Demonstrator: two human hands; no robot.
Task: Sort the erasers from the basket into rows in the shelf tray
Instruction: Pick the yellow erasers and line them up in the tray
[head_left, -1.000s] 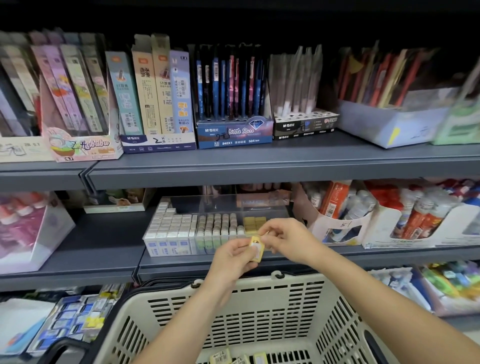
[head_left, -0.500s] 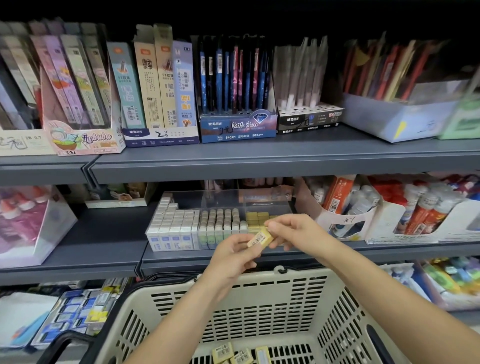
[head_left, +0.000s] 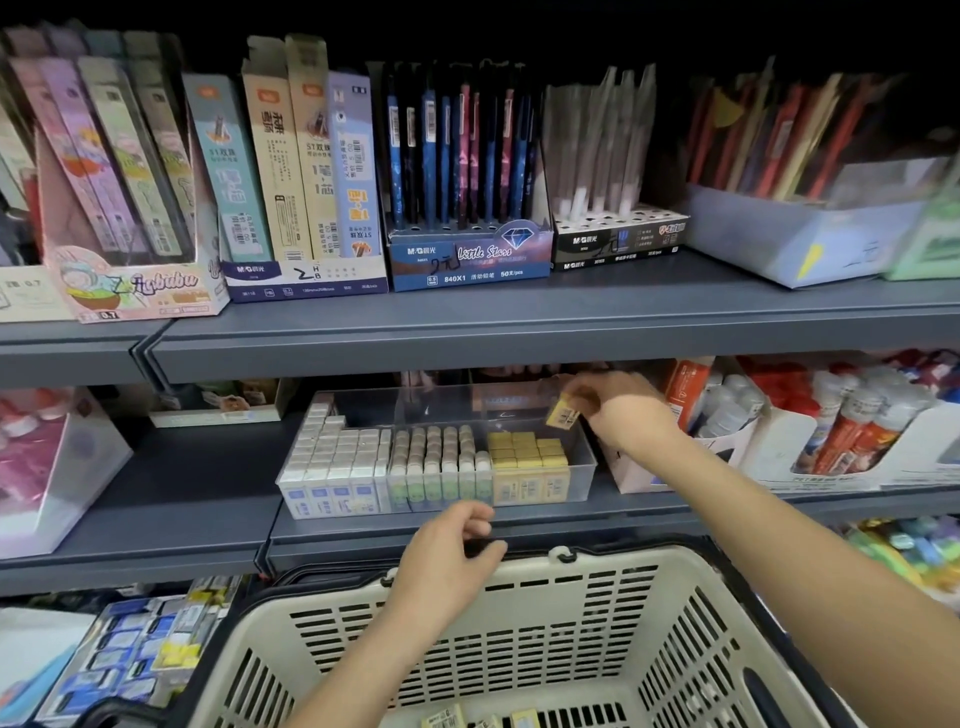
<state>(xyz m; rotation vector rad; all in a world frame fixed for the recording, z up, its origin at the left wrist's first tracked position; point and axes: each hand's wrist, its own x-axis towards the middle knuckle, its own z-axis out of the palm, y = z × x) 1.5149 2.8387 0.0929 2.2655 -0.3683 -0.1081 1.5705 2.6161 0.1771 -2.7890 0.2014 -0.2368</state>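
My right hand (head_left: 618, 410) pinches a yellow rectangular eraser (head_left: 562, 415) between thumb and fingers. The eraser is tilted, barcode label toward me, in the air over the rear right part of the clear plastic tray (head_left: 583, 470), apart from the stock below it. The tray sits on the grey metal middle shelf (head_left: 197, 467) and holds three groups standing on end. White erasers in blue-printed sleeves (head_left: 332, 460) fill the left part. Round-topped white erasers in green sleeves (head_left: 441, 457) stand in the middle. Yellow block erasers (head_left: 527, 457) are packed in rows at the front of the right part.

My left hand (head_left: 452, 561) hangs over the far rim of the beige slotted plastic basket (head_left: 519, 634), just in front of the shelf edge, its fingers loosely curled round nothing. A few loose yellow erasers (head_left: 524, 719) lie on the basket floor at the bottom edge of my view. Just right of the tray stands a white cardboard box of glue sticks (head_left: 831, 441).
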